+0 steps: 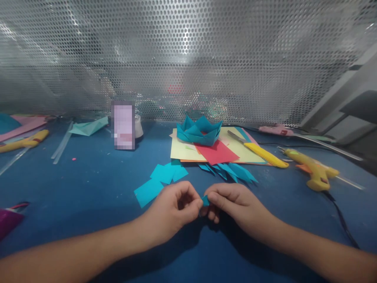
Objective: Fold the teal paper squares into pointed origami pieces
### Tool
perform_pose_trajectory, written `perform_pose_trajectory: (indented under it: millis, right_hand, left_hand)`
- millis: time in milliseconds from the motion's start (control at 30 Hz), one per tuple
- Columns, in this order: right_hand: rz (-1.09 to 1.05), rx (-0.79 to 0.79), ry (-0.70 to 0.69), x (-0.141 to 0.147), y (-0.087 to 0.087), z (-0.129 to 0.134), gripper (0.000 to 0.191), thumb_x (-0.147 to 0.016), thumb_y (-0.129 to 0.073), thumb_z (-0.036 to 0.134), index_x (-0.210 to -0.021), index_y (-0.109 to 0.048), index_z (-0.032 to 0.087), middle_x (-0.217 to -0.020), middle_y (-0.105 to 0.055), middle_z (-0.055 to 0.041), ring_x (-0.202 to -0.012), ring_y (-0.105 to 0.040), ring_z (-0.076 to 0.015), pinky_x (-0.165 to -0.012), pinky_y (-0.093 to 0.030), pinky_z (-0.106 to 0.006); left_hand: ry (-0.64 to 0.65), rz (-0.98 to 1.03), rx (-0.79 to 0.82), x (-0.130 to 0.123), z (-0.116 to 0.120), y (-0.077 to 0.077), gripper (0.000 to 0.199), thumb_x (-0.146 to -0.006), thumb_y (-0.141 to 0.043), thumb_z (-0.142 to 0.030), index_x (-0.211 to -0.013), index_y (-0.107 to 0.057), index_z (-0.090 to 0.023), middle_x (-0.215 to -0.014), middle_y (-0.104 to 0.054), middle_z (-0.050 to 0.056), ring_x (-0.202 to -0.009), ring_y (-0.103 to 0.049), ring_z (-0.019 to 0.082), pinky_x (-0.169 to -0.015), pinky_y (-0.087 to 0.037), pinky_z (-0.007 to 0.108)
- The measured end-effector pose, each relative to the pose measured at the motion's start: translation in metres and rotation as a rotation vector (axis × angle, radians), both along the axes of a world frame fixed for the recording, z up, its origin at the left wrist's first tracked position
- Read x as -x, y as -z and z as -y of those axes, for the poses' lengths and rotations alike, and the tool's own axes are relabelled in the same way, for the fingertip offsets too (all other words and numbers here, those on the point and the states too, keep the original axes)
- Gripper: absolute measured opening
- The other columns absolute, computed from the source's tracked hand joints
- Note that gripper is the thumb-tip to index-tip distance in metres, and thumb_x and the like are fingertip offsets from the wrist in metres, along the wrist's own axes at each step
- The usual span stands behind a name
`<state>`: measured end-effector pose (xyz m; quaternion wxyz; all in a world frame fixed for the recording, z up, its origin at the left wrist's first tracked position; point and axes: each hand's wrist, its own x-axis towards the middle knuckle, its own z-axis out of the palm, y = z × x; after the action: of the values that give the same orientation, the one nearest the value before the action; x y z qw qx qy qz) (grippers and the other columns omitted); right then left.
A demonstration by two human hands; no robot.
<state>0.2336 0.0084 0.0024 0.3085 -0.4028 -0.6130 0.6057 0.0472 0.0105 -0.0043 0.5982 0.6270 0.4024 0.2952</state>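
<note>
A small folded blue paper piece (205,201) is pinched between both hands near the front middle of the table. My left hand (176,208) grips its left side with thumb and index finger. The right side is held by my right hand (232,202), thumb on top and other fingers curled below. Flat blue paper pieces (149,191) lie just beyond my left hand, and several folded blue pieces (229,171) lie beyond my right hand. A blue folded paper form with pointed tips (199,131) sits on a stack of coloured paper (182,151).
A yellow cutter (265,154) and red paper (217,152) rest on the stack. At right lies a yellow glue gun (316,169) with its cable. Upright at the back stands a blurred-out phone-like object (124,126). Clear sticks (62,143) are at left, and perforated metal (176,51) rises behind.
</note>
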Motion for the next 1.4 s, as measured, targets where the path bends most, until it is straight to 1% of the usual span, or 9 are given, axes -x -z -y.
perform_pose_trajectory:
  millis: [100,200,400,500,567,700,967,1233,1400]
  right_hand:
    - [-0.002,-0.017,0.039,0.001,0.001,-0.001,0.041,-0.084,-0.057,0.055,-0.075,-0.062,0.015,-0.066,-0.062,-0.0022,-0.056,-0.056,-0.0094,-0.054,-0.047,-0.021]
    - [0.055,-0.185,0.132,-0.002,0.0,-0.001,0.03,-0.084,-0.061,0.045,-0.077,-0.063,0.016,-0.064,-0.063,-0.0007,-0.054,-0.056,-0.0097,-0.051,-0.047,-0.02]
    - [0.342,-0.868,0.369,-0.016,-0.013,-0.011,0.008,-0.084,-0.064,0.027,-0.079,-0.066,0.021,-0.071,-0.069,-0.0011,-0.061,-0.063,-0.0146,-0.058,-0.049,-0.024]
    - [0.519,-1.244,0.259,-0.022,-0.014,-0.022,0.013,-0.088,-0.058,0.026,-0.079,-0.066,0.021,-0.071,-0.069,-0.0021,-0.063,-0.063,-0.0153,-0.062,-0.047,-0.026]
    - [0.634,-1.325,0.22,-0.023,-0.01,-0.029,0.016,-0.09,-0.056,0.026,-0.08,-0.067,0.019,-0.071,-0.069,-0.0024,-0.065,-0.062,-0.015,-0.063,-0.044,-0.026]
    - [0.805,-1.439,0.213,-0.021,-0.001,-0.036,0.025,-0.094,-0.052,0.03,-0.077,-0.067,0.02,-0.065,-0.068,-0.0001,-0.063,-0.058,-0.0151,-0.065,-0.035,-0.029]
    - [0.921,-1.583,0.244,-0.019,-0.001,-0.037,0.028,-0.095,-0.051,0.025,-0.075,-0.07,0.022,-0.068,-0.071,0.002,-0.068,-0.053,-0.016,-0.067,-0.028,-0.032]
    - [1.018,-1.639,0.228,-0.013,-0.004,-0.047,0.026,-0.095,-0.051,0.026,-0.076,-0.07,0.023,-0.068,-0.069,0.0025,-0.067,-0.047,-0.016,-0.065,-0.026,-0.033]
    - [1.106,-1.643,0.176,-0.006,0.001,-0.046,0.021,-0.093,-0.055,0.029,-0.079,-0.069,0.021,-0.077,-0.067,-0.0007,-0.072,-0.047,-0.0187,-0.066,-0.027,-0.034]
  left_hand:
    - [-0.02,0.018,0.006,0.001,-0.001,0.0,0.023,-0.085,-0.056,-0.035,-0.075,-0.049,-0.016,-0.066,-0.052,-0.003,-0.052,-0.039,0.007,-0.049,-0.031,0.02]
    - [-0.033,-0.005,-0.029,0.003,-0.002,0.001,0.024,-0.087,-0.056,-0.038,-0.078,-0.052,-0.016,-0.065,-0.05,-0.004,-0.052,-0.04,0.007,-0.048,-0.033,0.019]
    - [-0.121,0.132,-0.043,0.003,-0.003,0.004,0.031,-0.087,-0.058,-0.041,-0.109,-0.046,-0.021,-0.079,-0.045,-0.005,-0.059,-0.042,0.007,-0.05,-0.038,0.017]
    - [-0.162,0.148,-0.07,0.001,-0.002,0.003,0.024,-0.09,-0.054,-0.035,-0.107,-0.043,-0.022,-0.074,-0.04,-0.006,-0.057,-0.038,0.007,-0.048,-0.035,0.016]
    - [-0.136,0.123,-0.105,0.0,0.0,0.001,0.015,-0.09,-0.052,-0.029,-0.1,-0.046,-0.02,-0.068,-0.039,-0.007,-0.057,-0.038,0.007,-0.05,-0.035,0.016]
    - [-0.035,-0.001,-0.285,0.0,0.006,-0.002,0.002,-0.088,-0.05,-0.02,-0.088,-0.051,-0.019,-0.065,-0.043,-0.005,-0.055,-0.04,0.008,-0.05,-0.034,0.018]
    - [0.301,-0.136,-0.825,0.002,0.018,-0.003,0.01,-0.082,-0.051,-0.009,-0.088,-0.055,-0.016,-0.07,-0.055,-0.001,-0.062,-0.048,0.01,-0.059,-0.038,0.02]
    - [0.408,-0.255,-1.047,0.006,0.018,-0.003,0.013,-0.084,-0.045,-0.009,-0.089,-0.052,-0.018,-0.075,-0.06,0.001,-0.064,-0.051,0.012,-0.056,-0.038,0.023]
    - [0.374,-0.308,-1.119,0.006,0.02,-0.008,0.012,-0.087,-0.042,-0.01,-0.088,-0.052,-0.018,-0.073,-0.06,0.0,-0.062,-0.052,0.013,-0.054,-0.037,0.024]
